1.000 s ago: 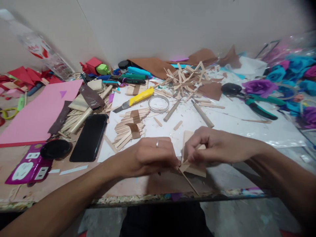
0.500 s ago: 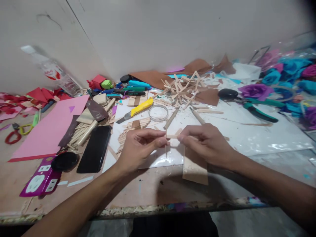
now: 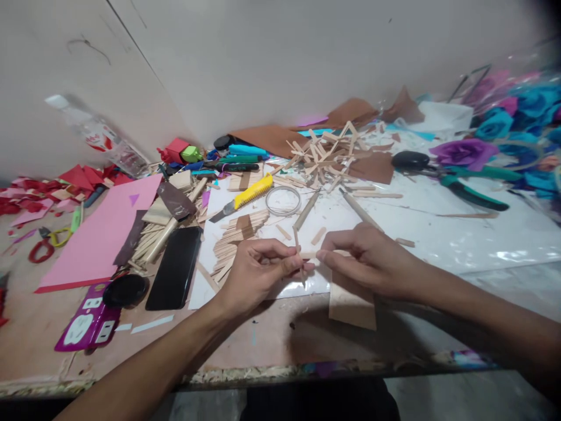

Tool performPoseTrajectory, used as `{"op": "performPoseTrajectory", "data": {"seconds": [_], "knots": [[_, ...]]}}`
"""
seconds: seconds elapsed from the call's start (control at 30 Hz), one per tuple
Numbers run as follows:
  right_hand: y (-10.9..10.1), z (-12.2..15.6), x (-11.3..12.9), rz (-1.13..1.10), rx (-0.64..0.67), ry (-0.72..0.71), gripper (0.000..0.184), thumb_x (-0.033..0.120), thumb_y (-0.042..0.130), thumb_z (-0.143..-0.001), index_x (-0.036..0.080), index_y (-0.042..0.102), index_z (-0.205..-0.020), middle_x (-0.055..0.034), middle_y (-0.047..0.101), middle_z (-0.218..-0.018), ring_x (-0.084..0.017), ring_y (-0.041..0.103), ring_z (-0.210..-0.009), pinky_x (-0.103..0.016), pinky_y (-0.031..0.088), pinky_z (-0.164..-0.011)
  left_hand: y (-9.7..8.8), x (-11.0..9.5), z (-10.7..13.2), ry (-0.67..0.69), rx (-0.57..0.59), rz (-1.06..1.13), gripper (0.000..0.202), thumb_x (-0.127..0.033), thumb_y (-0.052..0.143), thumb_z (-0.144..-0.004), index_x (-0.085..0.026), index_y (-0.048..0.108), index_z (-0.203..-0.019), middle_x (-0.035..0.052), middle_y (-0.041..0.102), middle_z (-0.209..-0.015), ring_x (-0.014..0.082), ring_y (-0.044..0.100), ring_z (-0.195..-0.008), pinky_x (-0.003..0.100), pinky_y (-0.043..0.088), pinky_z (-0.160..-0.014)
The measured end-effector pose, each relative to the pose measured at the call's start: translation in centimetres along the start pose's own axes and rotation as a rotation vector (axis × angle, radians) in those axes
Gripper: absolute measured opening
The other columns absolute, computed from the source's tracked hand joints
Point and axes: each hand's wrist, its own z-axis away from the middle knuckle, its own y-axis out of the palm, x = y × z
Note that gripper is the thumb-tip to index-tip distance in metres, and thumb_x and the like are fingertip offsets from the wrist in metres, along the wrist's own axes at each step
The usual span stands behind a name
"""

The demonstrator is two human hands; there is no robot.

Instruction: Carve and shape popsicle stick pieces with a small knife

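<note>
My left hand (image 3: 256,275) and my right hand (image 3: 366,260) meet above the front of the worktable (image 3: 52,327). Both pinch a small piece made of thin wooden sticks (image 3: 303,255). One stick lies crosswise between my fingertips and another runs upright through it. Under my right hand a flat tan wooden sheet (image 3: 353,304) rests on the table. Just behind my left hand lies a fan of wooden sticks (image 3: 236,234) with brown strips across it.
A black phone (image 3: 175,267), a yellow utility knife (image 3: 245,196) and a wire ring (image 3: 283,200) lie behind the left hand. Loose stick scraps (image 3: 326,153) pile at the back. Green pliers (image 3: 464,187) and paper flowers (image 3: 464,153) sit right; pink paper (image 3: 105,231) and a purple power strip (image 3: 87,323) left.
Both hands rose from the table's front edge and off the tan sheet. They now hold the stick piece a little higher and further back, and the sheet lies flat.
</note>
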Motion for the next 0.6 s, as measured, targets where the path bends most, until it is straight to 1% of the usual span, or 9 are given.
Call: {"op": "performPoseTrajectory", "data": {"seconds": [0.07,0.13,0.17,0.23,0.3,0.37,0.47,0.5,0.6], "knots": [[0.20,0.12,0.00,-0.003,-0.054,-0.006,0.031,0.027,0.055,-0.098,0.016,0.067,-0.072,0.0050,0.048,-0.054,-0.008,0.041,-0.050,-0.023,0.031,-0.050,-0.08,0.01,0.00,0.012,0.007,0.023,0.016,-0.021,0.091,-0.079,-0.016,0.076,-0.076,0.0040,0.082,-0.080,0.0210,0.083,-0.080,0.025,0.069,-0.073],[0.49,0.25,0.05,-0.006,-0.134,-0.016,0.029,0.025,0.055,-0.099,0.016,0.067,-0.074,0.0053,0.049,-0.055,-0.007,0.043,-0.051,-0.023,0.031,-0.052,-0.12,-0.08,-0.02,0.050,-0.022,0.006,0.015,-0.022,0.090,-0.079,-0.017,0.076,-0.077,0.0036,0.082,-0.080,0.0204,0.082,-0.079,0.025,0.069,-0.072],[0.59,0.29,0.08,-0.007,-0.149,-0.019,0.028,0.025,0.055,-0.099,0.016,0.067,-0.074,0.0052,0.050,-0.056,-0.007,0.044,-0.051,-0.023,0.032,-0.053,-0.10,-0.12,-0.03,0.064,-0.036,-0.023,0.015,-0.021,0.091,-0.079,-0.017,0.076,-0.077,0.0037,0.082,-0.079,0.0202,0.082,-0.078,0.025,0.069,-0.071],[0.63,0.31,0.09,-0.005,-0.105,-0.020,0.029,0.024,0.056,-0.099,0.016,0.066,-0.073,0.0054,0.049,-0.056,-0.007,0.043,-0.051,-0.023,0.031,-0.053,0.01,-0.11,-0.03,0.059,-0.036,-0.076,0.017,-0.022,0.092,-0.077,-0.015,0.076,-0.076,0.0046,0.081,-0.077,0.0205,0.082,-0.075,0.025,0.068,-0.069],[0.55,0.26,0.05,-0.008,-0.036,-0.015,0.030,0.023,0.056,-0.098,0.016,0.065,-0.070,0.0055,0.047,-0.054,-0.007,0.040,-0.051,-0.023,0.030,-0.052,0.18,0.02,0.00,0.040,-0.015,-0.069,0.019,-0.023,0.093,-0.076,-0.014,0.075,-0.075,0.0051,0.081,-0.075,0.0217,0.082,-0.074,0.026,0.069,-0.070],[0.54,0.20,0.00,-0.032,-0.058,-0.015,0.030,0.023,0.056,-0.098,0.016,0.067,-0.071,0.0050,0.050,-0.055,-0.007,0.042,-0.051,-0.022,0.031,-0.052,0.29,0.19,0.04,0.049,-0.011,-0.038,0.019,-0.024,0.092,-0.077,-0.015,0.075,-0.078,0.0046,0.081,-0.076,0.0219,0.082,-0.075,0.027,0.069,-0.070],[0.67,0.13,0.00,-0.087,-0.159,-0.029,0.028,0.025,0.056,-0.098,0.016,0.069,-0.075,0.0040,0.057,-0.058,-0.007,0.046,-0.053,-0.022,0.034,-0.053,0.24,0.28,0.16,0.098,-0.033,-0.042,0.015,-0.023,0.089,-0.081,-0.016,0.076,-0.082,0.0035,0.083,-0.080,0.0193,0.082,-0.077,0.023,0.067,-0.070],[0.68,0.12,0.01,-0.095,-0.151,-0.034,0.028,0.024,0.056,-0.098,0.015,0.068,-0.074,0.0041,0.057,-0.058,-0.007,0.047,-0.052,-0.021,0.033,-0.052,0.21,0.25,0.21,0.098,-0.035,-0.058,0.014,-0.022,0.089,-0.082,-0.016,0.076,-0.082,0.0035,0.083,-0.081,0.0179,0.082,-0.077,0.021,0.066,-0.070],[0.58,0.15,0.01,-0.091,-0.051,-0.048,0.030,0.017,0.056,-0.096,0.015,0.066,-0.068,0.0041,0.057,-0.057,-0.006,0.047,-0.053,-0.020,0.033,-0.052,0.29,0.06,0.38,0.063,-0.017,-0.103,0.015,-0.020,0.090,-0.080,-0.015,0.076,-0.079,0.0037,0.082,-0.076,0.0155,0.080,-0.071,0.017,0.064,-0.065]]}}
